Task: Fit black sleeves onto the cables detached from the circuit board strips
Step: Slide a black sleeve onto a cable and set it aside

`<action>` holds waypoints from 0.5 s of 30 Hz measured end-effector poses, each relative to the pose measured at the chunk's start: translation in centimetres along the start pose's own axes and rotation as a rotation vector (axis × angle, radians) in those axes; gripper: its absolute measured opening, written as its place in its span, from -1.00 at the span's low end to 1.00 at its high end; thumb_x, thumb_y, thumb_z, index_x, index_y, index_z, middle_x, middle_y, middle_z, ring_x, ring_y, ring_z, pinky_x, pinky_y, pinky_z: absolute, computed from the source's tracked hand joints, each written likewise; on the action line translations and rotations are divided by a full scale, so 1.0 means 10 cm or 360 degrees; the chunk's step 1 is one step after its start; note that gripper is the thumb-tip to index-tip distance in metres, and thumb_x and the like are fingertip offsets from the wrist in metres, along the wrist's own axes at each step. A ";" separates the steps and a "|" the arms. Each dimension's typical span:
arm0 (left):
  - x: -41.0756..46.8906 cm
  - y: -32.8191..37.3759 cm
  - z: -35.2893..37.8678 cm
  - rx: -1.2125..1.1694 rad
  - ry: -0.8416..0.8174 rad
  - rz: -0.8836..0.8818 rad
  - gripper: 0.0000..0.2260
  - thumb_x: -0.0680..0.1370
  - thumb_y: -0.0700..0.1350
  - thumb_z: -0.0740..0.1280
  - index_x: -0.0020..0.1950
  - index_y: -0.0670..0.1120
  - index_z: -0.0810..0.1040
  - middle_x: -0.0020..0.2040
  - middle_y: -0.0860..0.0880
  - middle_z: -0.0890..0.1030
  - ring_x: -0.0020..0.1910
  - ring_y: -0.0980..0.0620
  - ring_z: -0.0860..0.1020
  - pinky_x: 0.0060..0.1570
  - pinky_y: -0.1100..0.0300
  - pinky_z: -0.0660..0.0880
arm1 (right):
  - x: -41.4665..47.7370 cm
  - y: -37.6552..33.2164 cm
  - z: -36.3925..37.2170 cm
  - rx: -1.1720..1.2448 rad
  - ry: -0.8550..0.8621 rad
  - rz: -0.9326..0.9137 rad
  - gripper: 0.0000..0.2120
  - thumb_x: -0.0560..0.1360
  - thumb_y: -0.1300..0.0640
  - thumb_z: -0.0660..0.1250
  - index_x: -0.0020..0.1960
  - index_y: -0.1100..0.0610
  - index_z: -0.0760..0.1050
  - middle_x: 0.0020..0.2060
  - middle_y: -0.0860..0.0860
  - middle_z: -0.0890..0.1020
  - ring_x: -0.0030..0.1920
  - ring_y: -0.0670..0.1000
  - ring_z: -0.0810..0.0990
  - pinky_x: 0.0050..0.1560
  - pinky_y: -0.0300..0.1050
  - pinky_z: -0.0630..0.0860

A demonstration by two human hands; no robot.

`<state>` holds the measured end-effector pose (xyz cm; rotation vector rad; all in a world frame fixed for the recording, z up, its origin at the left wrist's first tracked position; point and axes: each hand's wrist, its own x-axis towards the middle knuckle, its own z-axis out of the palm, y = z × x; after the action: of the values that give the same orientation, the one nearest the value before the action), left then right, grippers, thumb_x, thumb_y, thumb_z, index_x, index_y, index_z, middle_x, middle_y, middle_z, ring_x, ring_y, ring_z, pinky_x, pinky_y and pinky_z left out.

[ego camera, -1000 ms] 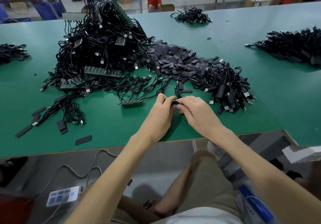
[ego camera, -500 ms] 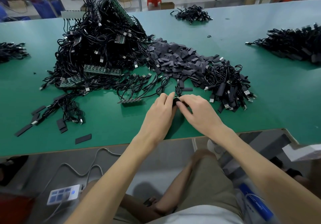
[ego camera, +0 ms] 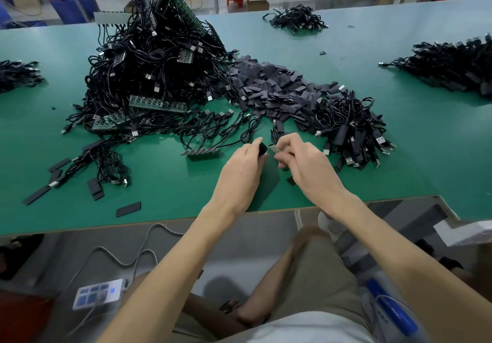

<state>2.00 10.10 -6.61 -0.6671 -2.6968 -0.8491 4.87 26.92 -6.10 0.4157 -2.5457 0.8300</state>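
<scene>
Head view, the only view. Item: left hand (ego camera: 239,175), thumb and fingers pinching one black sleeve (ego camera: 262,148), its open mouth turned toward the other hand. Item: right hand (ego camera: 306,167), fingers curled round the cable end (ego camera: 274,149), a pale narrow tip showing just clear of the fingertips. The tip lies just beside the sleeve mouth and, as far as can be told, has not yet entered it. Item: the cable (ego camera: 274,132), running from the grip away across the green table (ego camera: 165,191), over which both hands work. Left of the grip, near: a circuit board strip (ego camera: 199,152) with several cables leading off it. Beyond the grip and leftward: the large heap of cables and strips (ego camera: 159,71). Straight beyond the grip: stock pile of loose sleeves (ego camera: 271,87). Right of the grip, near: pile of sleeved cables (ego camera: 351,132). Left of the grip, toward the table edge: a stray flat sleeve (ego camera: 128,209). Handling note, by judgement: the step in hand is threading the tip into the sleeve. The sleeve looks flat and soft, so a light squeeze at its edges should hold the mouth open. The tip wants lining up square with the mouth, then a straight push while the left hand holds firm. A skewed entry risks folding the sleeve lip.
</scene>
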 end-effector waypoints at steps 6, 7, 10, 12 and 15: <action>-0.01 0.02 -0.02 0.0059 -0.0009 0.0025 -0.78 0.71 -0.11 0.20 0.30 -0.17 0.48 0.05 -0.11 0.58 0.03 -0.14 0.52 0.01 -0.03 0.45 | 0.00 -0.01 0.01 -0.0070 0.0266 -0.0058 -0.90 0.67 0.23 0.24 0.06 0.24 0.51 -0.24 -0.06 0.51 -0.18 -0.05 0.36 -0.04 -0.06 0.36; -0.01 0.02 -0.02 0.0079 -0.0008 0.0023 -0.78 0.71 -0.10 0.20 0.28 -0.17 0.49 0.05 -0.11 0.59 0.02 -0.15 0.52 0.00 -0.04 0.46 | 0.00 -0.02 0.01 -0.0104 0.0312 -0.0100 -0.91 0.66 0.25 0.26 0.06 0.25 0.53 -0.20 -0.11 0.47 -0.16 -0.05 0.36 -0.04 -0.09 0.35; -0.01 0.02 -0.01 0.0124 0.0004 0.0018 -0.78 0.71 -0.11 0.20 0.29 -0.18 0.50 0.07 -0.12 0.60 0.03 -0.17 0.52 0.00 -0.06 0.46 | 0.00 -0.01 0.01 -0.0153 0.0364 -0.0200 -0.91 0.64 0.29 0.28 0.04 0.27 0.56 -0.14 -0.14 0.43 -0.13 -0.05 0.37 -0.01 -0.10 0.33; -0.01 0.02 0.00 0.0151 0.0008 0.0013 -0.76 0.72 -0.12 0.19 0.31 -0.18 0.51 0.09 -0.12 0.60 0.06 -0.17 0.51 0.03 -0.05 0.44 | 0.00 0.00 0.01 -0.0154 0.0385 -0.0220 -0.89 0.65 0.29 0.28 0.03 0.28 0.58 -0.16 -0.11 0.46 -0.13 -0.04 0.39 0.00 -0.07 0.36; -0.02 0.01 0.00 0.0208 0.0007 0.0029 -0.76 0.72 -0.14 0.19 0.32 -0.18 0.51 0.11 -0.12 0.60 0.08 -0.16 0.51 0.06 -0.05 0.45 | 0.00 0.02 0.02 -0.0175 0.0386 -0.0225 -0.87 0.65 0.28 0.27 0.01 0.30 0.58 -0.21 0.01 0.56 -0.15 -0.03 0.38 -0.01 -0.05 0.37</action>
<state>2.20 10.13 -6.67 -0.6584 -2.7094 -0.6621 4.71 26.90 -6.34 0.4269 -2.2956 0.6434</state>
